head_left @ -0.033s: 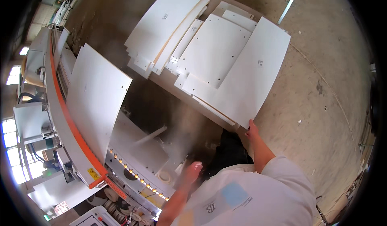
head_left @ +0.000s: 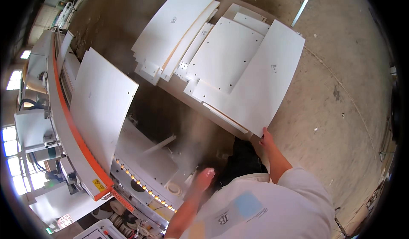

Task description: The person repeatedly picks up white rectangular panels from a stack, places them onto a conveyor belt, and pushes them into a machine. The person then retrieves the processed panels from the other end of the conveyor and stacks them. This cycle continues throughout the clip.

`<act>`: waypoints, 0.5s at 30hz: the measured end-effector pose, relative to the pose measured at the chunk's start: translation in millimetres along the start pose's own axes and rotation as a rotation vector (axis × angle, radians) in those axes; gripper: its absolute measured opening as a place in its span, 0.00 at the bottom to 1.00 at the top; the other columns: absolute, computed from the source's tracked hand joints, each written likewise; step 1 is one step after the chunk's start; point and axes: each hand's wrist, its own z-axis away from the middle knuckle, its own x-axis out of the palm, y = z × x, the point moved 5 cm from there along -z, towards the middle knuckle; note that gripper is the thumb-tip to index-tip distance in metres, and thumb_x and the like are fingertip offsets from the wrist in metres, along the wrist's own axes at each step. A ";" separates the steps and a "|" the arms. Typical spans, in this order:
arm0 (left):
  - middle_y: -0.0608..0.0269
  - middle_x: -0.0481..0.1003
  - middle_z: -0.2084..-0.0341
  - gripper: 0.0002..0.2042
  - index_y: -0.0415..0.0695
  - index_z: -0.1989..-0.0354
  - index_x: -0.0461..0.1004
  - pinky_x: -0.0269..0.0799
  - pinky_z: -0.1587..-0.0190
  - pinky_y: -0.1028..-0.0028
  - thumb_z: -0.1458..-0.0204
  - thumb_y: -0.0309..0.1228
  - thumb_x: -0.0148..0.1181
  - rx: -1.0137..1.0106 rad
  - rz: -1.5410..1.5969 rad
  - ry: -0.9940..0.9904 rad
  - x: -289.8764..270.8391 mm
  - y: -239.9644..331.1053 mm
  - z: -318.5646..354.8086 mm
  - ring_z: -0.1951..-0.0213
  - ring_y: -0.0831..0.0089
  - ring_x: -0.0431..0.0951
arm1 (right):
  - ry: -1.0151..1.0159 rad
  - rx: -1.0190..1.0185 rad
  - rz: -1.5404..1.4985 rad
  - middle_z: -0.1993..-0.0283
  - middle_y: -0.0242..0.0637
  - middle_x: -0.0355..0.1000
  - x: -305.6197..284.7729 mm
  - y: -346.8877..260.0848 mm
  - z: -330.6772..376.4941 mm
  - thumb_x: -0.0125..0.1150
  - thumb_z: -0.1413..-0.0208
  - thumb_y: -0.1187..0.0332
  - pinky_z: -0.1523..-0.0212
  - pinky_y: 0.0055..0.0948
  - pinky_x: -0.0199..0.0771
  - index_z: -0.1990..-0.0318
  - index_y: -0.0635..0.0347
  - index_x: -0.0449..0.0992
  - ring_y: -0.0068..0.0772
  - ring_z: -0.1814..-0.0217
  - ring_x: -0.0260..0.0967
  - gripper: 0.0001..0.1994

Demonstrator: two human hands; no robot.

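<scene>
My right hand [head_left: 266, 138] is closed on the near corner of a long white panel [head_left: 270, 75]. That panel lies at the right side of a stack, partly over other boards. Beside it is a white drilled panel [head_left: 228, 53] with dark holes along its edges. My left hand [head_left: 205, 178], slightly blurred, hangs in front of my body near the machine's edge. Its fingers look curled together, and nothing shows in them.
Left stands a long machine with an orange rail [head_left: 74, 128] and another white panel [head_left: 100, 94] leaning against it. A row of yellowish rollers [head_left: 145, 188] runs along its near edge. More boards [head_left: 174, 21] are stacked farther back. A metal leg [head_left: 303, 7] stands at far right.
</scene>
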 end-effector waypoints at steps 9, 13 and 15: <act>0.56 0.76 0.48 0.20 0.37 0.43 0.70 0.75 0.50 0.68 0.34 0.40 0.56 -0.053 0.839 -0.146 46.0 146.2 -104.0 0.47 0.67 0.76 | -0.609 0.079 0.337 0.64 0.38 0.75 76.6 -25.9 162.8 0.51 0.32 0.49 0.65 0.29 0.73 0.51 0.63 0.76 0.28 0.74 0.64 0.23; 0.61 0.77 0.57 0.14 0.39 0.49 0.72 0.77 0.59 0.66 0.37 0.35 0.59 -0.033 0.656 0.143 8.3 121.0 -79.4 0.59 0.72 0.78 | -0.685 0.149 0.418 0.45 0.43 0.76 88.0 -52.4 189.4 0.49 0.32 0.45 0.56 0.33 0.76 0.42 0.64 0.73 0.32 0.62 0.72 0.28; 0.63 0.77 0.61 0.12 0.39 0.52 0.73 0.76 0.62 0.68 0.38 0.34 0.60 -0.093 0.618 0.196 -18.4 94.6 -52.5 0.65 0.75 0.76 | -0.529 0.073 0.364 0.39 0.46 0.73 80.0 -90.9 179.0 0.50 0.33 0.43 0.50 0.36 0.76 0.37 0.64 0.69 0.37 0.52 0.74 0.32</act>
